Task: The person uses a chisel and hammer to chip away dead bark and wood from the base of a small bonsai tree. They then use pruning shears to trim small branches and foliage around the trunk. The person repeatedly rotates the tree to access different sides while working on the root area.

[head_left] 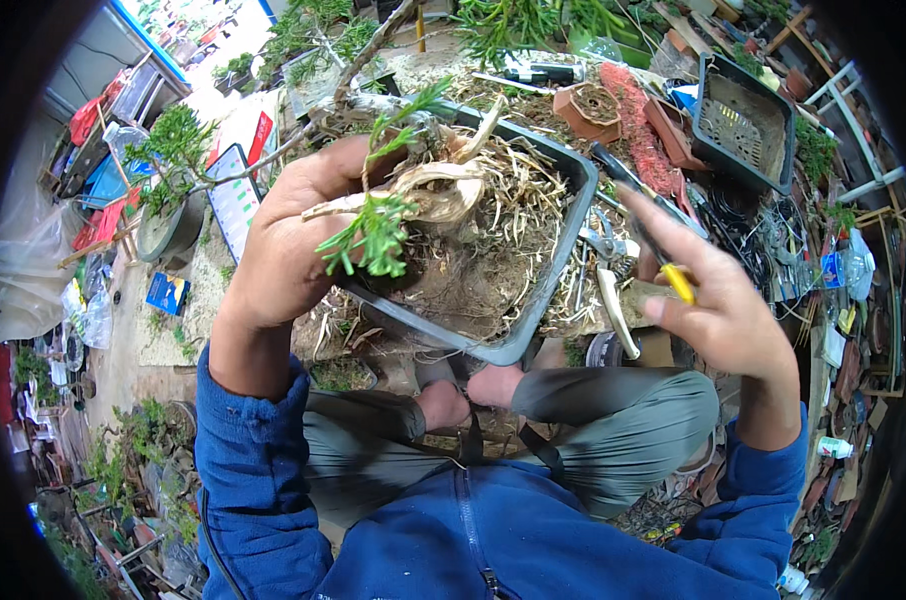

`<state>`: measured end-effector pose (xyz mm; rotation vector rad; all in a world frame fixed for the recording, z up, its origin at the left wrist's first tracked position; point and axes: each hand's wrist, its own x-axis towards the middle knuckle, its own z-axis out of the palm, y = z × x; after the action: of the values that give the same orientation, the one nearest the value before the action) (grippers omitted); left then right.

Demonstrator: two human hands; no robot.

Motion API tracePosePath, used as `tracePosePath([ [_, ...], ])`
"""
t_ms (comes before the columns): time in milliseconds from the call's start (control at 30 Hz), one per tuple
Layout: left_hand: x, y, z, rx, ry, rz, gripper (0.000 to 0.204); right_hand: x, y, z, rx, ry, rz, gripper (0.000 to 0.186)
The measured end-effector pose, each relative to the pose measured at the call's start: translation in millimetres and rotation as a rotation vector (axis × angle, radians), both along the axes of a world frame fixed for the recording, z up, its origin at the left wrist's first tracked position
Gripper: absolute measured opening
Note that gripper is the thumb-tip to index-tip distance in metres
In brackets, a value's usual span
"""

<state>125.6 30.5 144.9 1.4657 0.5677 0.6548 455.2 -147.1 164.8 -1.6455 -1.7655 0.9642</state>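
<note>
Pale stripped-wood trunk (438,195) is held over left edge of dark tray (577,222), clamped in left hand (298,225), fingertips partly hidden; yellow-ended tool (679,284) pinched by right hand (718,300). Trunk judged stiff; green sprigs (378,235) fragile, best gripped at thick wood.

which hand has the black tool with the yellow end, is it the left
No, the black tool is in the right hand, between fingers and thumb.

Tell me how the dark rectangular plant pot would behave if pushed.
The dark rectangular plant pot is probably heavy to push, given the soil inside. Its broad outline suggests it would resist tipping. Loose pale wood shavings on top may scatter if it jolts.
</note>
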Motion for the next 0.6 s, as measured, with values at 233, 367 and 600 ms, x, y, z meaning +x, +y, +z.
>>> tracePosePath([
  [233, -2.7, 3.4, -5.8, 0.167, 0.038, 0.008, 0.086, 23.4, 18.3, 0.7, -0.093, 0.094, -0.197, 0.078],
  [367, -1.3, 3.0, -5.8, 0.088, 0.011, -0.015, 0.089, 5.6, 15.9, 24.0, -0.292, 0.324, -0.113, 0.092],
  [600, -2.2, -3.1, 4.2, 0.242, 0.115, -0.071, 0.092, -55.0, 26.3, 27.6, 0.636, -0.458, 0.226, 0.066],
])
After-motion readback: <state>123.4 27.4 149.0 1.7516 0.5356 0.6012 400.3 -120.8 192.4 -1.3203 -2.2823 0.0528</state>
